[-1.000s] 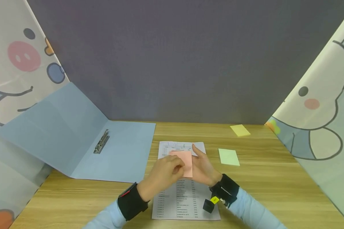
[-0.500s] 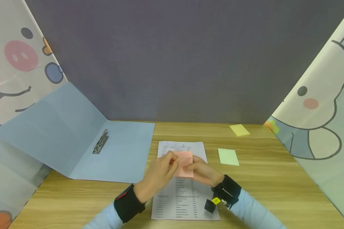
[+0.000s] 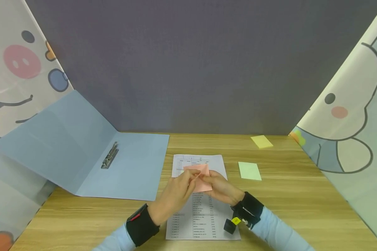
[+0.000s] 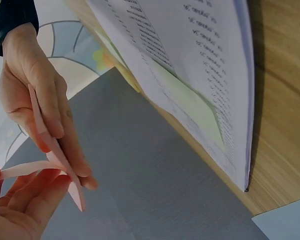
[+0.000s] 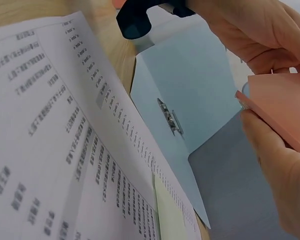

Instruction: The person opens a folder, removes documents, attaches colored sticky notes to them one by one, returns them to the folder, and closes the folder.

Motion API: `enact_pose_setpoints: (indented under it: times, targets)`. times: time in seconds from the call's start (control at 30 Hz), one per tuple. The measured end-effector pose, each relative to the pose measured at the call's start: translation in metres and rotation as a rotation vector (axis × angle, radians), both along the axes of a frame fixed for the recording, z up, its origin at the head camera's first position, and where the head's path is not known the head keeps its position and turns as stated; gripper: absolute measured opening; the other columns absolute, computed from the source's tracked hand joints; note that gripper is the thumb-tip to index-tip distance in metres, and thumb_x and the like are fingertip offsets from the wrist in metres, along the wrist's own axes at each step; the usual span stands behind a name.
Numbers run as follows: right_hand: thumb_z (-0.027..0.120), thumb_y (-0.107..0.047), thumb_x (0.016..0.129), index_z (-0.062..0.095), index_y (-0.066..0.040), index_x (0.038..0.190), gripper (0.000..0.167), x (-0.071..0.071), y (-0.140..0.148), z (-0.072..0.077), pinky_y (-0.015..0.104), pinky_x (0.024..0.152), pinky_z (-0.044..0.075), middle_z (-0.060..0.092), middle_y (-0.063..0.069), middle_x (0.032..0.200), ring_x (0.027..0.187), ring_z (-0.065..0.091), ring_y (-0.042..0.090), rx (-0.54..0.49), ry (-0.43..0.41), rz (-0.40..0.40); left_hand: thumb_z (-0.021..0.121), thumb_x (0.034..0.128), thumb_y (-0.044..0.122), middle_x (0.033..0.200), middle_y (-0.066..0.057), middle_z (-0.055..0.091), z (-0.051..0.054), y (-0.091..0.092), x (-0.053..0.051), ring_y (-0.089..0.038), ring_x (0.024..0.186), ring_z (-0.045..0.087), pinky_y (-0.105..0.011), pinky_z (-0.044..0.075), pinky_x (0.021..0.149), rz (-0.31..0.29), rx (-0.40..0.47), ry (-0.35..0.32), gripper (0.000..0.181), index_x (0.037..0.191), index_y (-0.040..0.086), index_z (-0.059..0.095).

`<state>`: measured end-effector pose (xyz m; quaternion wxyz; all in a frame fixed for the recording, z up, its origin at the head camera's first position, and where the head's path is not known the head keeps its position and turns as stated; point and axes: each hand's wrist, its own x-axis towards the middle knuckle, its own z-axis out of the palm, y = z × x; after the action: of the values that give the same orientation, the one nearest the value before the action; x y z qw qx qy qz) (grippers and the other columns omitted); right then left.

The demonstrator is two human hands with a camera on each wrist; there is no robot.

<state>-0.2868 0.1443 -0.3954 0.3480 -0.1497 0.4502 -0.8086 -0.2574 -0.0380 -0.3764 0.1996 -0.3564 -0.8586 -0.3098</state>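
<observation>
While a cartoon-printed panel point(image 3: 54, 118) borders the far left of a wooden table point(image 3: 301, 195), a light-blue folder point(image 3: 141, 167) lies spread beside it, its cover raised and a metal clip point(image 3: 110, 156) fixed near the fold. To the right of the folder, a person's left hand point(image 3: 172, 191), with a black band point(image 3: 142, 226) at the wrist and a light-blue sleeve below it, pinches one sheet of a pink notepad point(image 3: 204, 187) between thumb and fingers, the sheet bent away from the rest of the pad. The pink notepad is held up between the two hands, above a stack of printed sheets point(image 3: 201, 221). On the printed sheets, a pale green slip point(image 4: 192, 102) lies across the rows of text, visible from both wrists. The right hand point(image 3: 223, 188), also banded in black, grips the pad's right side, thumb on the front and fingers behind. To the right of that hand, a light green notepad point(image 3: 250, 171) lies on the table, apart from the stack. Slightly farther right and back, a yellow notepad point(image 3: 261, 142) rests near the dark grey backdrop point(image 3: 176, 69), and at far right stands a second cartoon-printed panel point(image 3: 339, 87)
</observation>
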Motion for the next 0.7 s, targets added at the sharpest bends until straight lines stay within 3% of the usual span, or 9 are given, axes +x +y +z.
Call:
enact_pose_setpoints:
  times: [0.2, 0.27, 0.37, 0.43, 0.47, 0.7]
  targets:
    - [0.034, -0.007, 0.099, 0.020, 0.002, 0.142, 0.047, 0.0009, -0.0003, 0.0013, 0.037, 0.102, 0.039, 0.039, 0.015, 0.140, 0.121, 0.049, 0.021, -0.043, -0.083, -0.010, 0.048, 0.0929, 0.006, 0.115, -0.009, 0.064, -0.0001, -0.0023, 0.0016, 0.000, 0.050, 0.030, -0.008, 0.030, 0.044, -0.015, 0.025, 0.052, 0.002, 0.092, 0.007, 0.047]
    - [0.036, -0.005, 0.098, 0.020, 0.002, 0.142, 0.047, 0.0018, -0.0010, 0.0028, 0.037, 0.101, 0.039, 0.041, 0.015, 0.139, 0.120, 0.050, 0.021, -0.029, -0.081, -0.025, 0.054, 0.0901, 0.006, 0.112, -0.008, 0.065, 0.0001, -0.0016, 0.0007, -0.001, 0.055, 0.047, -0.007, 0.040, 0.051, -0.004, -0.025, 0.145, 0.006, 0.094, 0.006, 0.049]
    - [0.039, -0.004, 0.096, 0.022, 0.001, 0.142, 0.049, 0.0039, -0.0032, 0.0055, 0.034, 0.099, 0.042, 0.045, 0.013, 0.137, 0.117, 0.052, 0.018, 0.004, -0.058, -0.055, 0.066, 0.0809, 0.005, 0.106, -0.006, 0.066, -0.0004, 0.0004, -0.0009, -0.009, 0.075, 0.064, -0.014, 0.052, 0.067, 0.038, -0.137, 0.351, 0.019, 0.097, 0.006, 0.056]
    - [0.041, -0.006, 0.096, 0.024, 0.000, 0.142, 0.050, 0.0055, -0.0048, 0.0069, 0.031, 0.096, 0.045, 0.049, 0.010, 0.133, 0.114, 0.054, 0.016, 0.041, -0.044, -0.087, 0.071, 0.0766, 0.006, 0.102, -0.004, 0.067, -0.0004, 0.0014, -0.0016, -0.016, 0.091, 0.067, -0.023, 0.054, 0.075, 0.064, -0.206, 0.469, 0.021, 0.095, 0.007, 0.061]
    - [0.042, -0.007, 0.096, 0.024, -0.001, 0.142, 0.050, 0.0062, -0.0054, 0.0074, 0.030, 0.095, 0.045, 0.050, 0.010, 0.132, 0.112, 0.055, 0.016, 0.057, -0.037, -0.101, 0.072, 0.0753, 0.006, 0.100, -0.004, 0.068, -0.0005, 0.0014, -0.0015, -0.017, 0.091, 0.067, -0.024, 0.054, 0.076, 0.071, -0.227, 0.502, 0.019, 0.092, 0.008, 0.063]
    - [0.041, -0.009, 0.097, 0.029, -0.002, 0.141, 0.046, 0.0094, -0.0074, 0.0075, 0.027, 0.091, 0.048, 0.051, 0.010, 0.130, 0.109, 0.057, 0.015, 0.139, -0.050, -0.175, 0.071, 0.0734, 0.003, 0.095, -0.008, 0.070, 0.0031, -0.0027, 0.0028, -0.017, 0.080, 0.069, -0.023, 0.055, 0.067, 0.090, -0.276, 0.543, 0.015, 0.087, 0.004, 0.066]
